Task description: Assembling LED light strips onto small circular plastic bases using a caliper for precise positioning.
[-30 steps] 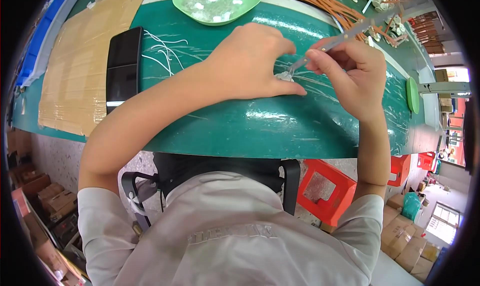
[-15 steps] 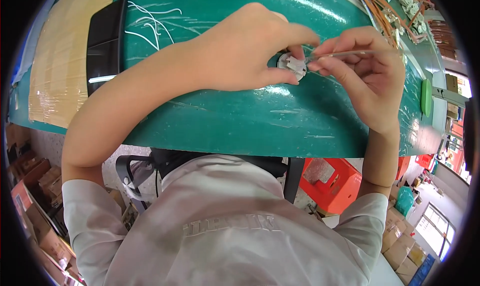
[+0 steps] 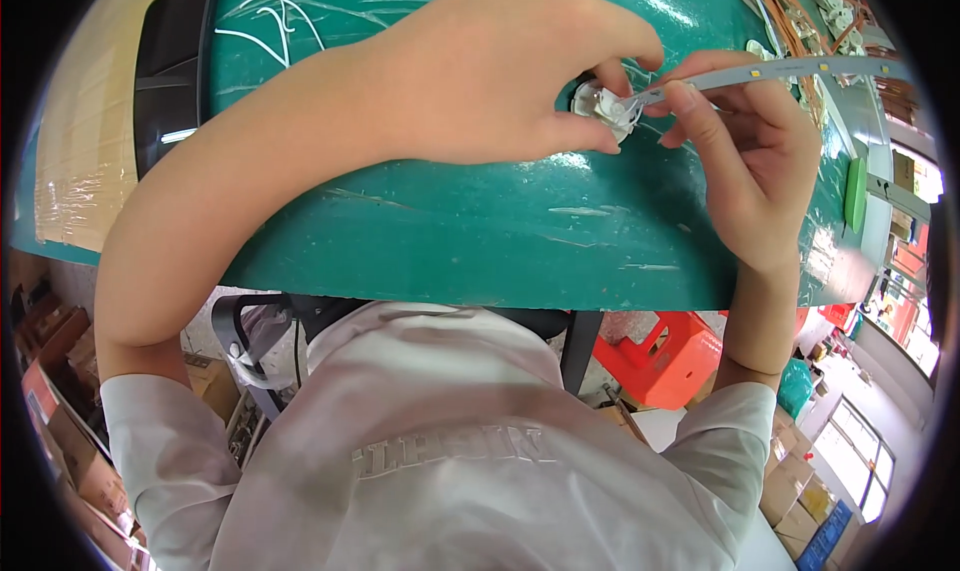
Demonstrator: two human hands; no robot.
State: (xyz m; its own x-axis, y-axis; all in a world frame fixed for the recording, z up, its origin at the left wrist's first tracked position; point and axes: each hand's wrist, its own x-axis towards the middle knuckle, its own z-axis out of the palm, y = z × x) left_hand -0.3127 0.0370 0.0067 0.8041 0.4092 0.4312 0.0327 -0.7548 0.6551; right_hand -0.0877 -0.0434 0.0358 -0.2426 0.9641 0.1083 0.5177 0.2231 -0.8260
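Observation:
My left hand [image 3: 510, 76] reaches across from the left and grips a small round white plastic end piece [image 3: 606, 109] between its thumb and fingers. Pinched between the thumb and fingers of my right hand [image 3: 755, 161] is a thin white LED strip [image 3: 780, 70] with small yellow chips along its face. The strip runs off to the right, bending slightly, while its left end meets the white piece, where thin white wires show. Whether that end sits inside the piece or only touches it, I cannot tell.
Both hands are over a green table [image 3: 480, 236]. Loose white wires [image 3: 284, 21] and a black tray-like object [image 3: 170, 81] lie at the left, beside tan cardboard [image 3: 85, 141]. Brown strips [image 3: 785, 11] are heaped at the far right. A red stool [image 3: 665, 361] stands below the table edge.
The LED strip has turned so its chip face now shows, and it extends further right. My left hand has shifted slightly right with the white piece; the view has moved a little.

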